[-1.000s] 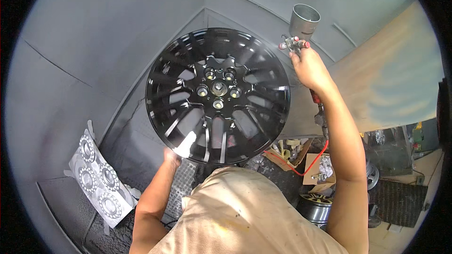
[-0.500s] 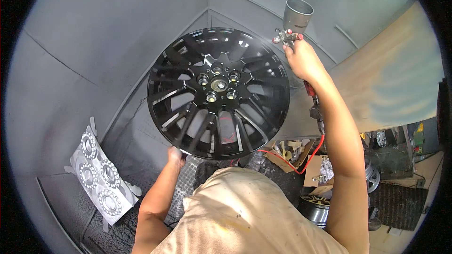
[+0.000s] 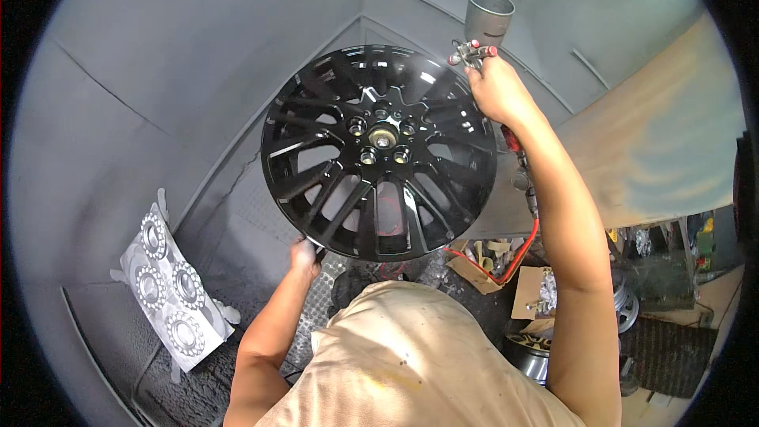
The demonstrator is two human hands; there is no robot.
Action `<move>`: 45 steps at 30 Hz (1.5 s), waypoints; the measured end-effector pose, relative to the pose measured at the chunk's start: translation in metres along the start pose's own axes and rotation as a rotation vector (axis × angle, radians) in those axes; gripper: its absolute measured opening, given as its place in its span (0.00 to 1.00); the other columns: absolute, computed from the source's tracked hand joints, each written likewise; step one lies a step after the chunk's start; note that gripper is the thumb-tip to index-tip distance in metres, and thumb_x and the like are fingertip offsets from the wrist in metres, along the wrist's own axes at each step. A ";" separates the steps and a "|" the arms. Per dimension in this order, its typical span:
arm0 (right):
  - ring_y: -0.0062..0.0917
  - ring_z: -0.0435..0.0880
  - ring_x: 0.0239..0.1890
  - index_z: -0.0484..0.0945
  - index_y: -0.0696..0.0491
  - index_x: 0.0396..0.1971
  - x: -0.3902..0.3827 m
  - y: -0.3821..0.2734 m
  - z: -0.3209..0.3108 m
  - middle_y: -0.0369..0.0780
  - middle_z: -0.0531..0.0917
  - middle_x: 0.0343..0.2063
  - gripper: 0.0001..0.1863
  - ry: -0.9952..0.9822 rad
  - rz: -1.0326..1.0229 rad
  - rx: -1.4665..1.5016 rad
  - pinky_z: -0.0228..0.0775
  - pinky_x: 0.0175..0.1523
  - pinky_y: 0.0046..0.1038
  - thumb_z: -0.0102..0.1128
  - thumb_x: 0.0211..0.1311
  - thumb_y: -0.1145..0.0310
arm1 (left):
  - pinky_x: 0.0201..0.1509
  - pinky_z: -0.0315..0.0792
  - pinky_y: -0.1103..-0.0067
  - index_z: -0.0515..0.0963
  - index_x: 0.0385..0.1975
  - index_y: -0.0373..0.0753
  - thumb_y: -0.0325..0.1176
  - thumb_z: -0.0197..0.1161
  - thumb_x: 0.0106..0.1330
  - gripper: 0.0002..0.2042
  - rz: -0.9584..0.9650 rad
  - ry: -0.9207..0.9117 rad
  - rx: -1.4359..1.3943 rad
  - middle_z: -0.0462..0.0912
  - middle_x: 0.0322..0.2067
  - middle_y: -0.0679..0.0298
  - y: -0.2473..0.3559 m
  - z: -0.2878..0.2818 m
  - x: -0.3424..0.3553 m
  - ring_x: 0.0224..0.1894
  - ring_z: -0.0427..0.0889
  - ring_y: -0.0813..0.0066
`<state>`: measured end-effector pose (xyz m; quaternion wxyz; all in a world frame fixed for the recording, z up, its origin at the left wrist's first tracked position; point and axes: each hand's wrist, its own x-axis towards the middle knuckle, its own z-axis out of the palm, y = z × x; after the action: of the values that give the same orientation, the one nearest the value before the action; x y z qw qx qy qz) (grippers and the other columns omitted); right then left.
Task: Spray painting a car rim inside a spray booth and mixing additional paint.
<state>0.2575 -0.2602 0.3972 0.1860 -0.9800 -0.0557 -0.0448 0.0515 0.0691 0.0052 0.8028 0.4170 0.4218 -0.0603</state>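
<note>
A glossy black multi-spoke wheel rim point(image 3: 379, 150) stands upright in a grey spray booth, its face toward me. My left hand point(image 3: 303, 255) grips the rim's lower left edge. My right hand point(image 3: 492, 88) is raised at the rim's upper right, closed on a spray gun point(image 3: 473, 51) with a grey metal cup point(image 3: 489, 16) on top. The gun's nozzle points at the rim's upper right part. A red air hose point(image 3: 522, 253) runs down from the gun along my forearm.
A white sheet with several round metal caps point(image 3: 170, 285) lies at lower left. Grey booth walls point(image 3: 198, 55) close in behind. A tan masked panel point(image 3: 656, 150) stands at right. Cardboard, another rim point(image 3: 528, 352) and clutter lie on the floor at lower right.
The rim has turned a little under my left hand, and the spray gun has shifted slightly along the rim's upper right edge.
</note>
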 end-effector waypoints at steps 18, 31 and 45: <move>0.53 0.83 0.45 0.74 0.62 0.49 -0.027 -0.086 0.035 0.58 0.84 0.37 0.16 -0.045 -0.297 0.186 0.75 0.53 0.46 0.53 0.69 0.66 | 0.31 0.79 0.76 0.76 0.49 0.38 0.29 0.49 0.75 0.10 0.018 0.090 0.403 0.84 0.36 0.62 0.063 0.043 -0.040 0.34 0.84 0.71; 0.58 0.78 0.37 0.66 0.59 0.50 -0.128 -0.090 0.046 0.58 0.79 0.30 0.15 -0.552 -0.515 0.431 0.69 0.40 0.48 0.55 0.68 0.72 | 0.33 0.74 0.72 0.71 0.45 0.38 0.32 0.53 0.74 0.07 0.021 0.110 0.111 0.80 0.36 0.63 -0.045 0.031 -0.039 0.33 0.79 0.69; 0.56 0.81 0.31 0.63 0.63 0.44 -0.104 -0.109 0.070 0.56 0.80 0.23 0.13 -0.282 -0.614 0.336 0.74 0.36 0.50 0.52 0.70 0.71 | 0.44 0.84 0.76 0.77 0.45 0.35 0.30 0.58 0.73 0.07 -0.457 -0.292 0.059 0.85 0.41 0.59 -0.107 0.037 -0.042 0.42 0.87 0.69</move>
<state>0.1454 -0.1427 0.3603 0.3127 -0.8699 -0.3785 0.0467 -0.0003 -0.0371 -0.0190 0.8083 0.3209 0.3827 -0.3118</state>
